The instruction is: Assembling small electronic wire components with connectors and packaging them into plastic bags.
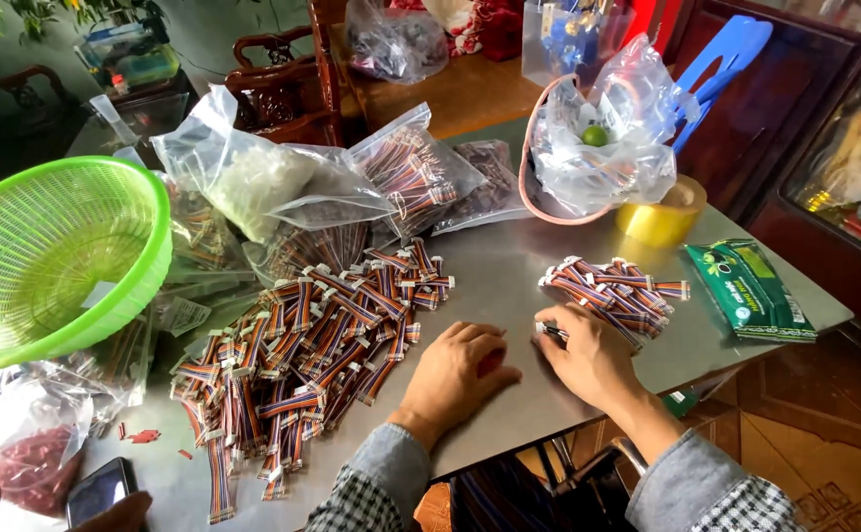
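A large heap of ribbon cables (302, 365) lies mid-worktop (509, 266), a smaller pile (616, 291) toward the right edge. Both hands rest between them near the front edge. A basket (51, 256) sits at the left edge, bags (283, 182) behind the heap, a packet (751, 291) at the right corner.

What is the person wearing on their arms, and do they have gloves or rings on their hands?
Both hands are bare: the left hand and the right hand show no gloves, and no rings or watch can be seen. Each arm wears a soft grey-blue sleeve that ends at the wrist. Nearer the camera, a black-and-white checked layer covers both sleeves, also seen on the right arm.
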